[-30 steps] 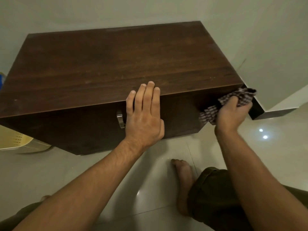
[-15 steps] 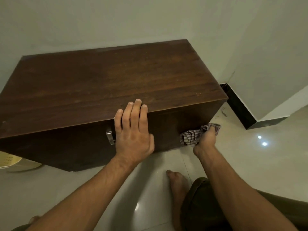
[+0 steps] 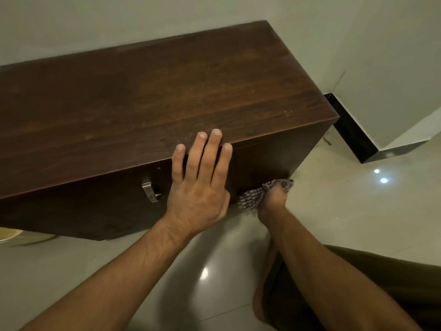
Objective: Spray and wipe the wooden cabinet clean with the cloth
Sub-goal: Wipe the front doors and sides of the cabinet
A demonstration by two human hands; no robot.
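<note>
A low dark wooden cabinet (image 3: pixel 148 96) stands against the wall, its top dusty with pale specks. My left hand (image 3: pixel 200 185) lies flat against the cabinet's front, fingers spread, fingertips reaching over the top edge. My right hand (image 3: pixel 273 199) is low at the front's bottom right corner, closed on a checked cloth (image 3: pixel 253 198) pressed against the wood. A metal handle (image 3: pixel 149 191) sits on the front, just left of my left hand. No spray bottle is in view.
Glossy pale floor tiles (image 3: pixel 346 211) surround the cabinet. A white wall with black skirting (image 3: pixel 350 132) juts out at the right. My bare foot (image 3: pixel 265 283) and bent knee are below my right arm. A yellowish object (image 3: pixel 9 234) peeks from under the cabinet at left.
My right hand carried the cloth down from the cabinet's upper right front corner to its bottom right corner. My left hand stayed flat on the front.
</note>
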